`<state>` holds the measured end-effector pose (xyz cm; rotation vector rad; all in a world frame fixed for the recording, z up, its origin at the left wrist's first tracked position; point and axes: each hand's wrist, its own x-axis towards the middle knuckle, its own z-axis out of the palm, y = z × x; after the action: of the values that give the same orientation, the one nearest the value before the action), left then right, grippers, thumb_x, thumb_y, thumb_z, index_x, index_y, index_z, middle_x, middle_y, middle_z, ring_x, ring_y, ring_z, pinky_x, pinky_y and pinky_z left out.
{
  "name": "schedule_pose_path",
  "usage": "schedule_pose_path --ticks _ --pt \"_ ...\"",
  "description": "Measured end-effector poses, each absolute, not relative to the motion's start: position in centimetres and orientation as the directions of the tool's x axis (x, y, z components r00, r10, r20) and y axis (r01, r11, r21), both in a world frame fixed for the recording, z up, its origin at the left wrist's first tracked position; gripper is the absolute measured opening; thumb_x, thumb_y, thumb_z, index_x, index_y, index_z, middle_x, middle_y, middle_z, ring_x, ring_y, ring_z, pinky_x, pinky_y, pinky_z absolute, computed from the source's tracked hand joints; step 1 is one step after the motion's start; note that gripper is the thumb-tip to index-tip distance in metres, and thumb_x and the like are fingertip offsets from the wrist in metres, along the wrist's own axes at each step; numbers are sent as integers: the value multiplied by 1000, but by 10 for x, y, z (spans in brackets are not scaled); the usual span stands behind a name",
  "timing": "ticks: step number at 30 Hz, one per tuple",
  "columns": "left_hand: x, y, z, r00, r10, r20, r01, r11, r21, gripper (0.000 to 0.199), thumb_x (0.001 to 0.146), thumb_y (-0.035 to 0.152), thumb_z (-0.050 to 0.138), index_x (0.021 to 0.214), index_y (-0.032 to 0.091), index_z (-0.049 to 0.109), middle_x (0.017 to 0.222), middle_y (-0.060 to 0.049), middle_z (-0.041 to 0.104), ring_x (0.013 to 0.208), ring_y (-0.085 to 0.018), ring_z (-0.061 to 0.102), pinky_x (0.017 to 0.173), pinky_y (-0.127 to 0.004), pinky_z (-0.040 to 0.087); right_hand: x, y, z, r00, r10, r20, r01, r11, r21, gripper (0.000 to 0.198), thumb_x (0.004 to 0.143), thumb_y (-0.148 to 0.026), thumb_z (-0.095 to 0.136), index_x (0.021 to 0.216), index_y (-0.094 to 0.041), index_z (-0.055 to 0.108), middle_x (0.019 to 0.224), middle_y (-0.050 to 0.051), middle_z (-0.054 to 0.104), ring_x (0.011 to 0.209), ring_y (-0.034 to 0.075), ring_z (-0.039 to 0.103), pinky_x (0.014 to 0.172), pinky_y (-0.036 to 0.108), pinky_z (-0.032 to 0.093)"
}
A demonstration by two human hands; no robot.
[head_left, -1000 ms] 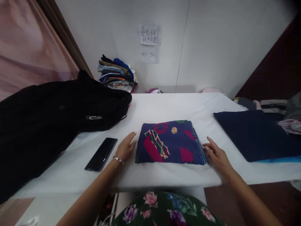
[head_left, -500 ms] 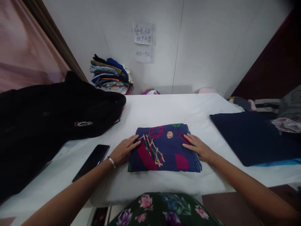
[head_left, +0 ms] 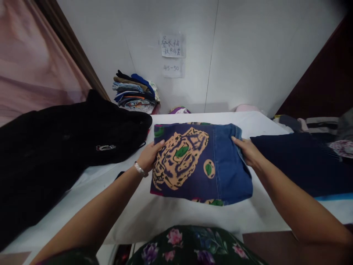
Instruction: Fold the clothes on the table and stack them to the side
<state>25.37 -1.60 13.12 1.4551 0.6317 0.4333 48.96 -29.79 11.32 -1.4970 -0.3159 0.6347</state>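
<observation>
Pale wall [head_left: 248, 55] panels rise behind a table [head_left: 132, 213] draped in white, with 2 handwritten paper signs, the upper sign [head_left: 173, 46] in Chinese characters and the lower sign [head_left: 173, 69] reading 45-50. Above the middle of the table, near the front edge, is a folded printed denim garment [head_left: 190, 162], held between 2 bare hands. Left hand [head_left: 149, 158], below a silvery bracelet [head_left: 140, 169], pinches the left edge with its thumb on top; right hand [head_left: 246, 151] grips the right edge likewise, the other fingers mostly hidden. A moment ago the bundle lay flat beneath resting palms, showing magenta patches; now it is raised and shows a different face, with a tan-and-green print beside a plain blue denim panel. That means it is being handled as 1 compact bundle, its folds holding together. Black garment [head_left: 68, 140] spreads at left, a stack of folded clothes [head_left: 135, 92] stands behind, and navy cloth [head_left: 292, 162] lies at right, near the right forearm.
</observation>
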Motion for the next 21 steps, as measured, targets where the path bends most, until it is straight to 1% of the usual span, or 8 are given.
schedule_pose_path --ticks 3,6,9,12,14,16,18,21 --pt "269 -17 99 736 554 -390 278 278 920 35 73 47 65 85 13 65 81 -11 72 79 -25 68 74 -39 55 489 -283 89 720 555 -417 -400 -159 -903 30 78 -41 65 88 -12 65 73 12 72 68 25 69 70 40 57" --pt "275 -14 63 650 630 -426 409 182 894 34 74 45 66 88 13 65 86 -13 72 88 -27 67 79 -38 53 489 -284 56 706 516 -486 -419 -248 -873 31 78 -39 65 92 -11 64 79 13 72 72 24 69 72 40 57" --pt "273 -8 51 606 761 -231 432 -70 899 48 73 43 68 110 14 60 111 -14 67 108 -27 61 94 -38 46 492 -295 41 851 426 -307 -177 -317 -932 42 79 -39 64 112 -13 61 101 13 70 89 25 67 83 40 54" --pt "271 -12 56 639 767 52 428 -411 805 58 77 43 63 127 16 51 135 -15 51 125 -28 48 106 -40 35 487 -300 48 918 395 31 221 -447 -867 55 80 -41 60 127 -13 53 125 16 59 113 29 57 97 43 45" --pt "272 -24 59 727 660 191 382 -620 685 57 81 44 57 130 16 50 143 -14 43 133 -27 37 111 -41 28 470 -296 56 819 505 273 512 -427 -745 55 82 -42 57 131 -16 51 135 14 50 125 29 46 106 45 36" --pt "275 -42 57 822 521 230 333 -767 549 55 84 45 53 131 18 49 148 -12 36 138 -27 29 113 -44 21 445 -286 62 642 652 403 719 -329 -613 55 86 -43 52 135 -20 47 143 11 42 134 27 35 111 47 28" --pt "278 -59 49 885 430 181 323 -845 427 55 83 46 53 133 21 48 151 -10 32 139 -29 26 113 -49 17 420 -276 60 492 779 389 818 -260 -513 58 88 -44 49 141 -22 40 150 9 32 139 26 25 113 49 22" --pt "280 -74 35 911 385 147 330 -896 297 54 84 48 52 132 24 48 151 -10 31 138 -32 26 112 -54 11 397 -266 48 409 888 210 859 -296 -418 62 89 -48 46 143 -20 36 153 11 25 142 28 15 113 52 15"
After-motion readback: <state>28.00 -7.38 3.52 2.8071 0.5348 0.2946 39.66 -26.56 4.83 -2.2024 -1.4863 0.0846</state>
